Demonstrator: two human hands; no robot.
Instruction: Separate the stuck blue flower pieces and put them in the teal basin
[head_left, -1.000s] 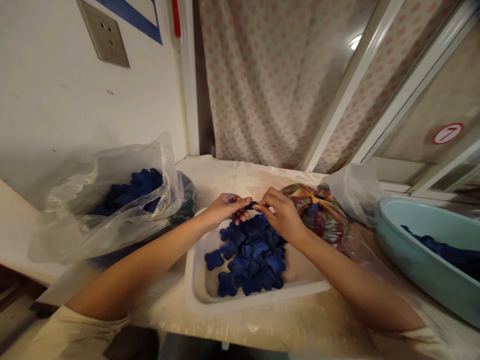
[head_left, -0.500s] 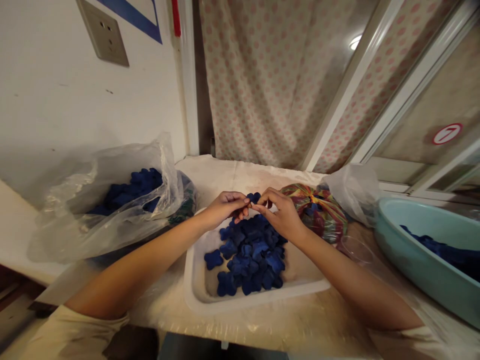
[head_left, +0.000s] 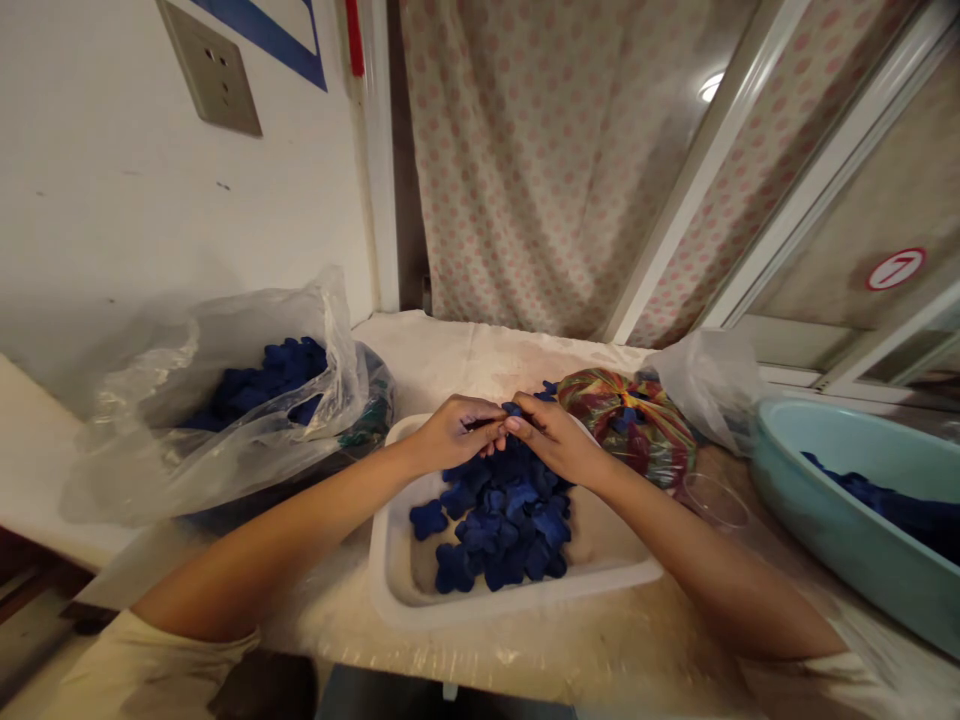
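Desk [head_left: 570, 650] under a plastic sheet, seen from the side of the room. Well beyond the fingers hangs a pink-dotted curtain [head_left: 525, 170]. Far to the right of the fingers sits a pale teal plastic basin [head_left: 780, 480], with dark blue pieces [head_left: 885, 505] lying in it. Far to the left of the fingers, a clear plastic bag [head_left: 180, 440] sits open around a heap of blue pieces [head_left: 262, 385]. Just right of the fingers and slightly beyond them lies a tied, multicoloured plastic bag [head_left: 628, 425], with a clear plastic cup [head_left: 712, 500] nearer the basin.

Directly below the fingers is a white plastic tray [head_left: 517, 600], holding a pile of blue clover-shaped pieces [head_left: 510, 525]. The left hand [head_left: 454, 433] and right hand [head_left: 559, 437] are held over the tray's far edge, facing each other. The fingers [head_left: 487, 425] of both hands are drawn narrow, tips meeting on a small blue piece [head_left: 512, 409], which is pinched between them and mostly hidden. Two or three blue pieces [head_left: 550, 390] lie just beyond the right hand's fingers, past the tray's far edge.
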